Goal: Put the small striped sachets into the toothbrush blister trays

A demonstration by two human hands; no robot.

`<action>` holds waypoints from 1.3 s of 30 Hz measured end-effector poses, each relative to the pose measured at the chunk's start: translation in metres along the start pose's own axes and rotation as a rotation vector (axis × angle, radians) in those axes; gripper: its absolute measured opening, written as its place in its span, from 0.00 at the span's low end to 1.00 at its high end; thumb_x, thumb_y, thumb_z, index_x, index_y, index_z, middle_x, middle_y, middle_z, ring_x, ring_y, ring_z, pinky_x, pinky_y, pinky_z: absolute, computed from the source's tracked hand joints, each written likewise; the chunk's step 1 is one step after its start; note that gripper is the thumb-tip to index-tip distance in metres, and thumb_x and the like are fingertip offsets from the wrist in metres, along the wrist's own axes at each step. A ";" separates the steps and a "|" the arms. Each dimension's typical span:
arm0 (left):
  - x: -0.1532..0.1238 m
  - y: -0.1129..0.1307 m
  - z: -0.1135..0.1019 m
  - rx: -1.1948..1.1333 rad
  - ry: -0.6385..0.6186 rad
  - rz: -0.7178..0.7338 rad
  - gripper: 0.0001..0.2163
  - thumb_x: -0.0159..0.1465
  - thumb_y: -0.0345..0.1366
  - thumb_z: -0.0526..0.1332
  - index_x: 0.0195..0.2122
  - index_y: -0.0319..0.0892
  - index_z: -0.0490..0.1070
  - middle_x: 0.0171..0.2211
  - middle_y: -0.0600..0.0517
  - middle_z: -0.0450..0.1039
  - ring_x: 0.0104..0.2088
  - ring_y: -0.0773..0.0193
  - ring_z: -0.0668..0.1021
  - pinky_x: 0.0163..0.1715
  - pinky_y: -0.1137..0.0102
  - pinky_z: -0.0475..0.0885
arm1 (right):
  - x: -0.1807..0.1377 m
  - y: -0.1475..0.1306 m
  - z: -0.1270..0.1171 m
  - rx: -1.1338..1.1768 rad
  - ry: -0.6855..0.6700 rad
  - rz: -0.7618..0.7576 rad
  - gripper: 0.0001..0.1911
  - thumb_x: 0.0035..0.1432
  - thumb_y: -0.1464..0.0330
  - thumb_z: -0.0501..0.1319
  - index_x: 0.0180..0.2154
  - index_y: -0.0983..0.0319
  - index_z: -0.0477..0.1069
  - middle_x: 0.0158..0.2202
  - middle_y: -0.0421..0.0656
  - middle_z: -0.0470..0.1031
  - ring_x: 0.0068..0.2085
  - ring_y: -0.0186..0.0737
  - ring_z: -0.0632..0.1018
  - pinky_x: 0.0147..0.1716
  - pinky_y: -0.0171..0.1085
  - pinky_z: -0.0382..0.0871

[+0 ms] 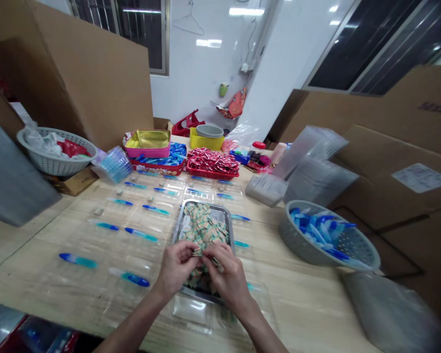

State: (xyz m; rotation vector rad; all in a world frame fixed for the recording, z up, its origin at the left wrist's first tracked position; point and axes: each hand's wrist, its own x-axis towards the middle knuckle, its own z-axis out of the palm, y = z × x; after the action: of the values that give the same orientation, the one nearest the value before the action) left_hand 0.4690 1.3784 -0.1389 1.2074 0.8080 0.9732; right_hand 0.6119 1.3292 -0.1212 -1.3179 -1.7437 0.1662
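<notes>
Both my hands meet over the near end of a metal tray [220, 212] filled with several small green-and-tan packets [203, 226]. My left hand [176, 268] and my right hand [226, 274] are closed, with their fingertips pinched together on a few of those packets [197, 252]. Clear plastic trays [132, 218] lie in rows on the wooden table [308, 304] to the left, and blue-and-teal toothbrush-like sticks [141, 234] rest in them.
A grey basket [353, 245] of blue sticks stands at the right. Clear tray stacks [318, 176] sit behind it. Red baskets [211, 172], a pink tin [147, 147] and a yellow bin [206, 142] line the back. A white basket [55, 164] is at the left. Cardboard boxes [95, 73] surround the table.
</notes>
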 end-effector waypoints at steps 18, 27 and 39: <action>-0.051 0.021 -0.099 -0.476 0.440 -0.121 0.08 0.41 0.31 0.68 0.24 0.37 0.71 0.19 0.54 0.73 0.19 0.68 0.74 0.22 0.74 0.68 | 0.051 -0.060 0.108 0.424 -0.481 0.303 0.09 0.49 0.63 0.64 0.26 0.62 0.71 0.24 0.41 0.74 0.28 0.38 0.75 0.28 0.35 0.69; -0.057 0.025 -0.159 -0.580 0.530 -0.141 0.19 0.38 0.38 0.74 0.28 0.36 0.71 0.22 0.53 0.74 0.22 0.66 0.77 0.27 0.72 0.70 | 0.140 -0.032 0.192 0.385 -0.556 0.525 0.09 0.44 0.65 0.64 0.26 0.62 0.66 0.20 0.35 0.67 0.21 0.30 0.69 0.22 0.32 0.66; -0.061 0.014 -0.184 -0.561 0.521 -0.127 0.16 0.42 0.40 0.73 0.26 0.37 0.70 0.22 0.53 0.73 0.23 0.66 0.76 0.25 0.73 0.69 | 0.178 -0.020 0.243 -0.306 -0.729 0.190 0.05 0.44 0.77 0.63 0.27 0.64 0.75 0.29 0.44 0.78 0.35 0.41 0.77 0.34 0.33 0.65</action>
State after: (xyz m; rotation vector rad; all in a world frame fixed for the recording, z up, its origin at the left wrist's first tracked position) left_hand 0.2761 1.3924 -0.1593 0.4146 0.9162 1.3201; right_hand 0.4220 1.5623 -0.1463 -1.7928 -2.3067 0.5623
